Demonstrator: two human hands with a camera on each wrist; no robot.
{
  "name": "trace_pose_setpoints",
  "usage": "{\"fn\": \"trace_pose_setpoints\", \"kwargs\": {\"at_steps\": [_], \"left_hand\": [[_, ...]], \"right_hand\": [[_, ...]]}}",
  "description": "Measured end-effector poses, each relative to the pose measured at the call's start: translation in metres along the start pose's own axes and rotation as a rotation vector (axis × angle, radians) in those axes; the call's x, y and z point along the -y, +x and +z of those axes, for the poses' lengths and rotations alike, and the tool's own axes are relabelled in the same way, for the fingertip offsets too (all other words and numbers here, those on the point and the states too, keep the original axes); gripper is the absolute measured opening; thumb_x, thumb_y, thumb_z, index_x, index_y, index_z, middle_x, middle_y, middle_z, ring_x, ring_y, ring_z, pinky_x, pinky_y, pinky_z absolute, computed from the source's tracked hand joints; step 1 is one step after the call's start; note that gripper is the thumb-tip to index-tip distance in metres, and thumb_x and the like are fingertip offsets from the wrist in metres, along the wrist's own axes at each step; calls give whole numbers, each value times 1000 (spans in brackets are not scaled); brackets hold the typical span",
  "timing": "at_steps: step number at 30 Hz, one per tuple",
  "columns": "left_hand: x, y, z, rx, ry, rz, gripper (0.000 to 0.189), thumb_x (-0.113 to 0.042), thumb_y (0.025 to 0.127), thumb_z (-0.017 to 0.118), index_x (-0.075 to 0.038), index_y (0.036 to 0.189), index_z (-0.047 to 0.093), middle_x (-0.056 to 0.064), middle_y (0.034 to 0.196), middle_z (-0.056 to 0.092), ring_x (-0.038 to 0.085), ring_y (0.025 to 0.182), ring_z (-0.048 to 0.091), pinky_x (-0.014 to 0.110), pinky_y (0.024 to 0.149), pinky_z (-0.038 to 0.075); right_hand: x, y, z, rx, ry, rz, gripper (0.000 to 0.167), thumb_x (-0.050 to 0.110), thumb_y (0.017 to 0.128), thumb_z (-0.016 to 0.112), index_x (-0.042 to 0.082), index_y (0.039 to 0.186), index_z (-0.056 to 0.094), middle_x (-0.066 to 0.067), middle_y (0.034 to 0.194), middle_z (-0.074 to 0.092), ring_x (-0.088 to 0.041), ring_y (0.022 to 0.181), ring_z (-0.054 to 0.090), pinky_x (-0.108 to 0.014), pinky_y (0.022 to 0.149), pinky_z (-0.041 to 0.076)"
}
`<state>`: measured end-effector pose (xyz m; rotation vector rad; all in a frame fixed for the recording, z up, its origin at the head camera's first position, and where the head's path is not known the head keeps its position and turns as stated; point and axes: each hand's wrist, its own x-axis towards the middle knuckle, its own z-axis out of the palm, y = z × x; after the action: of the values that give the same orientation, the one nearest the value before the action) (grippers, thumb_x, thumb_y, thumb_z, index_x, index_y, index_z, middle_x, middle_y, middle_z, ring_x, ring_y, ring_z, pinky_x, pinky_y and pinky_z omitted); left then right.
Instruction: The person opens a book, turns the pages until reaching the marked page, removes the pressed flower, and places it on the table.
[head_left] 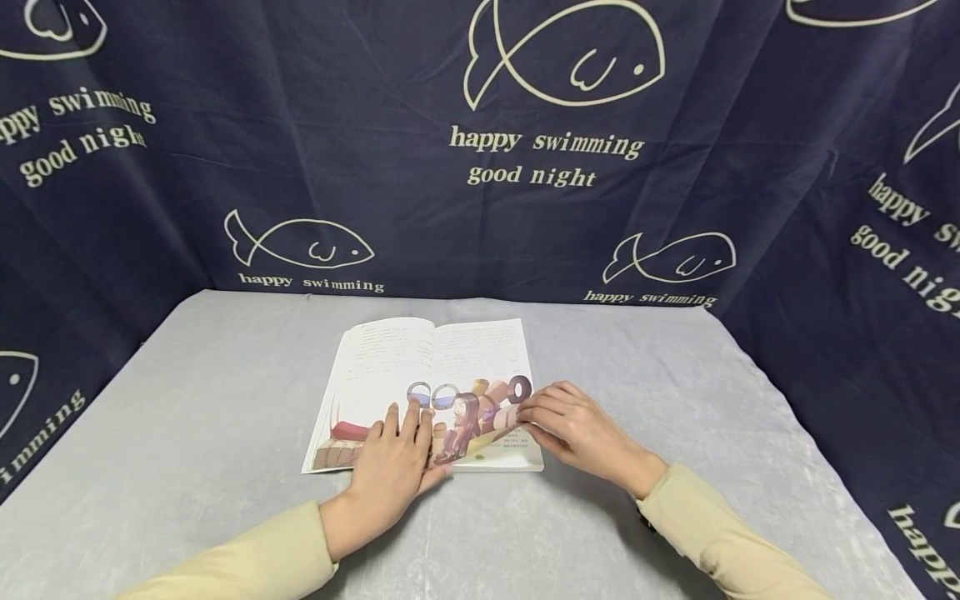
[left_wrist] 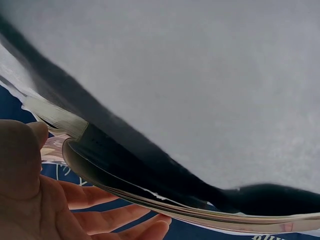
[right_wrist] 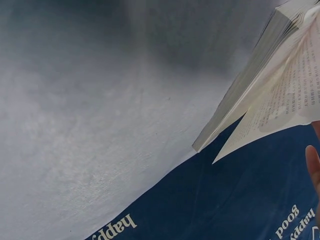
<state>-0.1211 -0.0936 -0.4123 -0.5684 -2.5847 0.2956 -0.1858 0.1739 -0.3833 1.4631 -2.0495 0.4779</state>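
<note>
An illustrated book [head_left: 382, 346] lies spread on the table, text above and coloured pictures below. My left hand [head_left: 390, 467] rests on its lower middle, fingers extended across the pages and thumb near the bottom edge. At the right side my right hand [head_left: 581, 429] pinches the outer edge of a page [head_left: 467, 421]. That page's lower corner is raised, and part of the printed page beneath [head_left: 517, 454] shows. In the right wrist view the lifted page [right_wrist: 280, 110] stands away from the thick page block [right_wrist: 245, 82]. The left wrist view shows the book's lower edge [left_wrist: 250, 220] beside the fingers.
A grey cloth covers the table [head_left: 637, 358]. Dark blue curtains [head_left: 420, 200] with white fish drawings and lettering hang behind it and along both sides. Pale sleeves [head_left: 255, 554] cover both forearms.
</note>
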Motion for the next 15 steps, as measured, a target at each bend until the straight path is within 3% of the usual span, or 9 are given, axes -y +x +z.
{"fn": "trace_pose_setpoints", "kwargs": {"at_steps": [7,15], "left_hand": [[0,0,1,-56,27,7,72,-65,76,49,-4,112,59,15,115,60,33,99,57,37,71,47],[2,0,-1,0,8,13,65,-59,82,47,-5,116,58,13,115,59,33,101,57,37,74,48]], "right_hand": [[1,3,-1,-18,-3,-4,13,15,87,58,7,92,68,2,91,68,-14,89,60,-29,86,44],[1,2,-2,0,-3,21,13,16,87,58,8,93,67,1,93,68,-15,90,60,-29,87,43]]}}
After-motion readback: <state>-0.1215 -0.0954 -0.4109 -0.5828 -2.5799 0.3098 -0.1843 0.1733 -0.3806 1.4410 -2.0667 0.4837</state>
